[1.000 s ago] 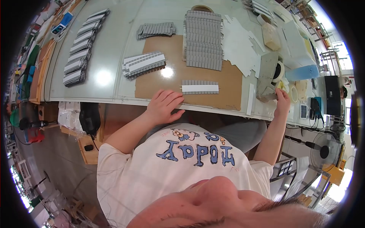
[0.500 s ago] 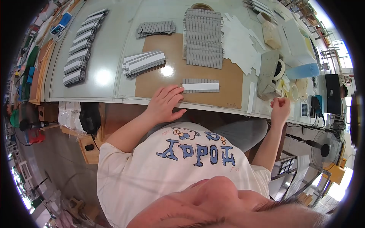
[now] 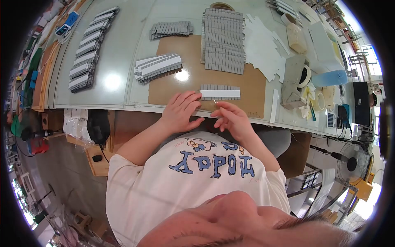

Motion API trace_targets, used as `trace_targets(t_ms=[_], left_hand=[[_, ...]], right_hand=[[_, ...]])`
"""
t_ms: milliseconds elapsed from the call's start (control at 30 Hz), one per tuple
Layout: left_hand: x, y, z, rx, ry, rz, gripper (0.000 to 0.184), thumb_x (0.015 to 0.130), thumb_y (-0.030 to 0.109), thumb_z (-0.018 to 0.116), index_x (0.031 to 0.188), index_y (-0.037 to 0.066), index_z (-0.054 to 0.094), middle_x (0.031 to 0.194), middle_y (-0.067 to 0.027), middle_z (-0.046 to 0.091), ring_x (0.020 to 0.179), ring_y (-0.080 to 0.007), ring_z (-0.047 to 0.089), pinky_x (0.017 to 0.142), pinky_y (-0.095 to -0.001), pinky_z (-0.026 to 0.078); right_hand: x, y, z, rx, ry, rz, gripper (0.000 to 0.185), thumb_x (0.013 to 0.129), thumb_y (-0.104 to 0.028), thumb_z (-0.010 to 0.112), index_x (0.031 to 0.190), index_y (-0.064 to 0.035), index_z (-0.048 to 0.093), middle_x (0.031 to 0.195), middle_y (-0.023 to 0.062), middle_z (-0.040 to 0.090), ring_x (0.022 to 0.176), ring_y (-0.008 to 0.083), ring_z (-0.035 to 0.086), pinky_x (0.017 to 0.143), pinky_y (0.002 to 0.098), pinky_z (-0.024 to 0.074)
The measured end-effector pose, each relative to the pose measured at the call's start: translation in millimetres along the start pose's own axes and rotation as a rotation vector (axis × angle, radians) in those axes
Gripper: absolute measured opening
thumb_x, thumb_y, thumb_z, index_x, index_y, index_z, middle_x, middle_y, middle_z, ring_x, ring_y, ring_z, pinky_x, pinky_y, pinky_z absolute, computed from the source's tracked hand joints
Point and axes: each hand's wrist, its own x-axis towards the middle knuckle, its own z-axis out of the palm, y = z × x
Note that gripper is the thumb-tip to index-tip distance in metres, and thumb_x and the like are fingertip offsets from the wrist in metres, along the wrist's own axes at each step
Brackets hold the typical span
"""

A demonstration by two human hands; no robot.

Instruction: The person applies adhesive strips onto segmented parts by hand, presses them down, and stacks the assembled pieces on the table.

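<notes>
A grey slatted strip with a white band point(image 3: 220, 93) lies flat on the brown board point(image 3: 251, 105) in front of me. My left hand point(image 3: 181, 109) rests palm down at the board's front edge, open, its fingertips at the strip's left end. Below the strip's front edge, my right hand point(image 3: 234, 119) is closed in a pinch on a thin, pale, short piece point(image 3: 215, 102). What kind of piece it is, I cannot make out. A skewed pile of similar banded strips point(image 3: 158, 68) lies left of the strip.
Behind lie a tall stack of grey strips point(image 3: 223, 41) and a smaller bundle point(image 3: 170, 29). A long banded row point(image 3: 92, 49) is at the far left. White sheets point(image 3: 265, 49), a grey box point(image 3: 293, 82), a tape roll point(image 3: 304, 76) and a blue bottle point(image 3: 331, 77) are on the right.
My right hand has come from beside the grey box at the right to just below the strip, with a thin pale piece in its fingertips. My left hand has stayed by the strip's left end.
</notes>
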Motion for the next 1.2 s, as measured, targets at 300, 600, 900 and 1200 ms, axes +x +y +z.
trace_targets(t_ms=[300,600,900,1200], left_hand=[[1.2,-1.2,1.4,-0.013,0.023,-0.003,0.045,0.075,0.031,0.081,0.107,0.009,0.058,0.133,-0.0077,0.059,0.126,-0.0270,0.054,0.102,-0.0422,0.043],[-0.1,0.0,0.7,0.058,-0.044,-0.012,0.066,0.077,0.035,0.077,0.133,0.007,0.058,0.135,-0.0060,0.058,0.126,-0.0254,0.052,0.104,-0.0410,0.041],[-0.3,0.8,2.6,0.097,-0.037,0.014,0.066,0.078,0.041,0.077,0.132,0.006,0.059,0.136,-0.0057,0.056,0.127,-0.0248,0.050,0.105,-0.0421,0.040],[0.2,0.8,1.6,0.090,-0.080,-0.004,0.069,0.077,0.043,0.077,0.132,0.008,0.058,0.136,-0.0056,0.056,0.127,-0.0251,0.050,0.108,-0.0451,0.036]], right_hand=[[14.6,4.0,19.1,0.062,-0.128,0.121,0.044,0.109,-0.021,0.044,0.151,-0.0083,0.040,0.104,0.0163,0.071,0.076,0.0204,0.072,0.064,0.0287,0.0580],[12.9,3.5,28.0,-0.032,-0.073,0.104,0.046,0.109,-0.022,0.045,0.153,-0.0099,0.039,0.102,0.0149,0.071,0.074,0.0191,0.071,0.063,0.0273,0.0570],[3.3,1.7,32.9,-1.131,0.174,-0.529,0.044,0.099,-0.025,0.064,0.139,-0.0064,0.057,0.110,0.0146,0.067,0.086,0.0237,0.067,0.076,0.0365,0.0553],[12.4,-1.2,6.2,-1.737,0.431,-0.970,0.040,0.091,-0.033,0.069,0.121,-0.0066,0.068,0.143,0.0150,0.053,0.134,0.0363,0.045,0.114,0.0554,0.0290]])
